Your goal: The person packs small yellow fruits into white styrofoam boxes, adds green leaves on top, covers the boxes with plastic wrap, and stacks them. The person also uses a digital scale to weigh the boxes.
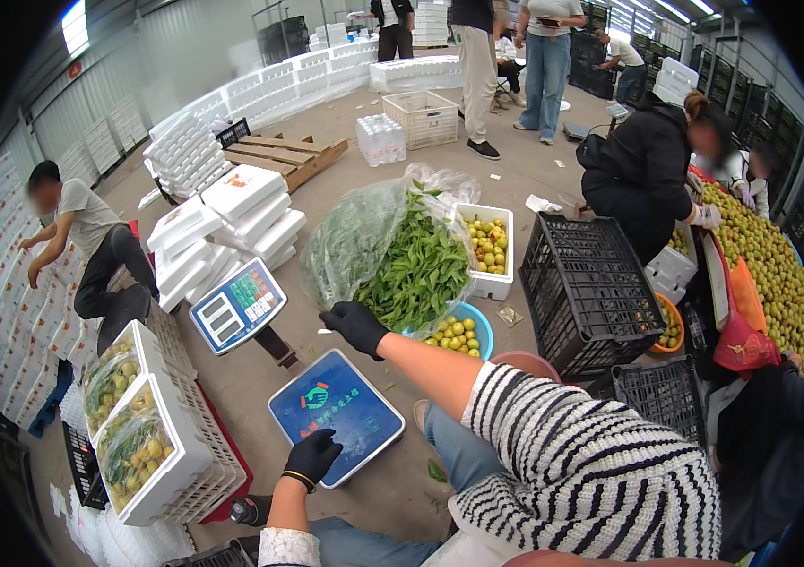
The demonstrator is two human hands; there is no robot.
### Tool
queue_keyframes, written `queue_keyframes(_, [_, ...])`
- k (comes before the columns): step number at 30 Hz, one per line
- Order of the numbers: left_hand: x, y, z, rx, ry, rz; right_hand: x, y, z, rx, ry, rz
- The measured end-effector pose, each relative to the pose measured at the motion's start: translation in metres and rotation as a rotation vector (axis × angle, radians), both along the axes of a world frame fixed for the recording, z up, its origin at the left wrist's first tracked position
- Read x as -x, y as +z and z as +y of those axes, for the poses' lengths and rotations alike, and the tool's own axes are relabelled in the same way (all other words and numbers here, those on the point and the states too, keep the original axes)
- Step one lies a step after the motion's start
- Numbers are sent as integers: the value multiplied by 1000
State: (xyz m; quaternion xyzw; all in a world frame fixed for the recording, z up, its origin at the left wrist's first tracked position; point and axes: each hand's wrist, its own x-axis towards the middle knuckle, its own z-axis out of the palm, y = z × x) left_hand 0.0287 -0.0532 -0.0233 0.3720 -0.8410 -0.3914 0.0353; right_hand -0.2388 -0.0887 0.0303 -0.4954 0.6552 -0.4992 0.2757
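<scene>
My left hand (312, 457), in a black glove, is over the near edge of the blue platform of a weighing scale (345, 418), its fingers curled; whether it touches is not clear. My right hand (357, 327), also black-gloved, reaches to the lower edge of a clear plastic bag (352, 234) full of green leafy sprigs (423, 266); whether its fingers grip the film is unclear. The scale's display and keypad (239, 306) stand on a post at the platform's far left corner. Beside the bag are a blue basin (485, 333) of yellow-green fruit and a white foam box (497, 285) of fruit.
Filled foam boxes (192, 439) rest on crates at left. Foam lids (246, 191) are stacked beyond the scale display. Black plastic crates (586, 283) stand at right, near a crouching person (636, 170) and a large fruit heap (756, 269). Another person (97, 227) is at left; several stand beyond.
</scene>
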Motion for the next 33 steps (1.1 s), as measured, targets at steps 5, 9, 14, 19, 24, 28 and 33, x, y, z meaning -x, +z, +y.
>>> queue_keyframes(5, [8,0,-1,2,15,-9,13,11,1,51,-170,-413])
queue_keyframes(9, [14,-5,-3,5,5,28,14,6,-2,-20,-212,-704])
queue_keyframes(14, [37,-4,-3,-110,95,199,0,-10,-8,-59,-116,-1085])
queue_keyframes(19, [93,14,-4,-838,530,602,-36,-6,-12,-78,54,-1307])
queue_keyframes(24, [124,7,-1,-1073,338,1203,-79,5,-2,-125,257,-1254])
queue_keyframes(28, [125,12,-4,-1179,200,1244,-84,0,4,-94,263,-1061])
queue_keyframes(33, [122,36,18,-1156,315,1115,-66,-12,-17,436,184,-660])
